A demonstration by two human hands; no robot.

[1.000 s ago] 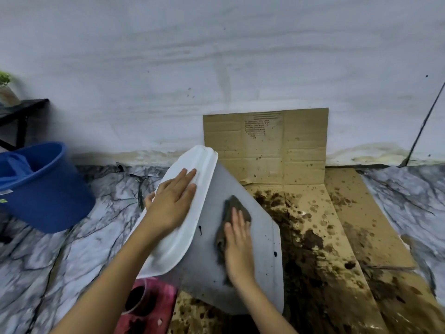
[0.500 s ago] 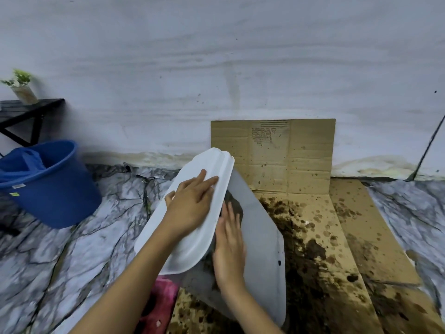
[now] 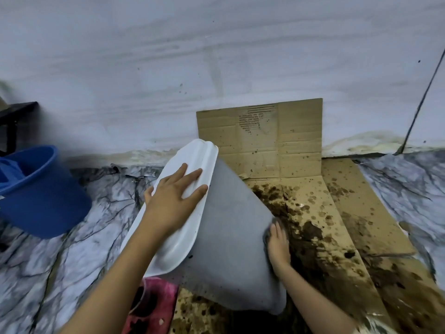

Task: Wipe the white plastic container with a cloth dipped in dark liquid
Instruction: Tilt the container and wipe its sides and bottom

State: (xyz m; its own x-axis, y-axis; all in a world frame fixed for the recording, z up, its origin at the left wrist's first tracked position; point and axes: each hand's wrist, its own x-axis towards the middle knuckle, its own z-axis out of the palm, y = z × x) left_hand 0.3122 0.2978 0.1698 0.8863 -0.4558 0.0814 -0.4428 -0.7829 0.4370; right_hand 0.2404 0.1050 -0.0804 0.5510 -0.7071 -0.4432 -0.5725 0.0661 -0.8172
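The white plastic container point(image 3: 231, 237) stands tilted on stained cardboard, its grey flat side facing me and its white rim point(image 3: 192, 169) at the upper left. My left hand point(image 3: 174, 201) lies flat on the white rim with fingers spread. My right hand point(image 3: 278, 244) presses the dark cloth point(image 3: 271, 226) against the container's right edge; only a sliver of cloth shows beside the fingers.
Brown-stained cardboard point(image 3: 325, 237) covers the floor and leans on the wall behind. A blue bucket point(image 3: 41, 196) sits at the left on the marble floor. A pink cup with dark liquid point(image 3: 149, 307) stands under my left forearm. A dark cable point(image 3: 421, 104) runs down the wall at right.
My right hand with the cloth has slid from the middle of the grey side, near the white rim, to the container's right edge. The left hand stays on the rim.
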